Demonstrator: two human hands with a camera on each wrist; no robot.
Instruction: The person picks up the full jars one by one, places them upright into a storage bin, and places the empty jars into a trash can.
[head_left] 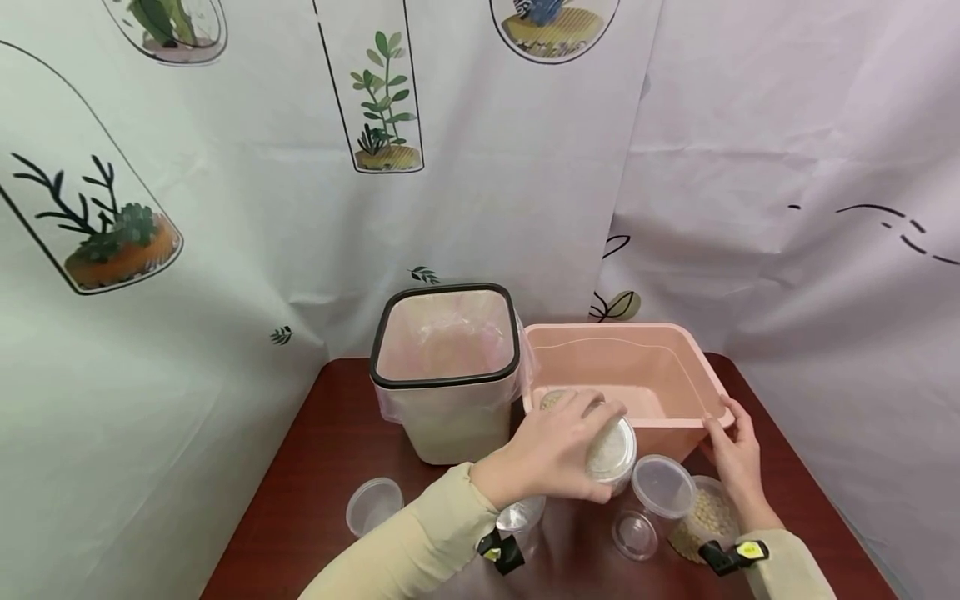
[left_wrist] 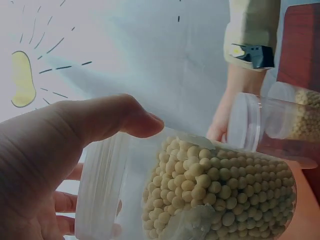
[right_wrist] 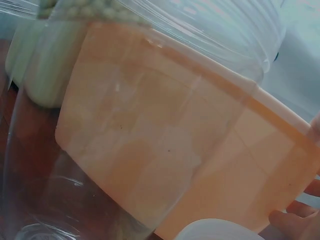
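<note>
While left fingers (head_left: 606, 412) hide part of the bean jar (left_wrist: 225, 190) they grip, right fingers (head_left: 741, 415) hold the pink tub (head_left: 622, 358).

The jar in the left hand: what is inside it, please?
Pale round beans lie inside the jar, toward the end away from the lid. The middle and far side cannot be seen, because the front beans cover them.

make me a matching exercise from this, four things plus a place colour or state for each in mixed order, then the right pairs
1. bin
2. tub
3. left hand
4. right hand

a. holding a bean jar
b. pink all over
c. gripping the tub's corner
d. black-rimmed

Pairs: 1-d, 2-b, 3-a, 4-c
</note>
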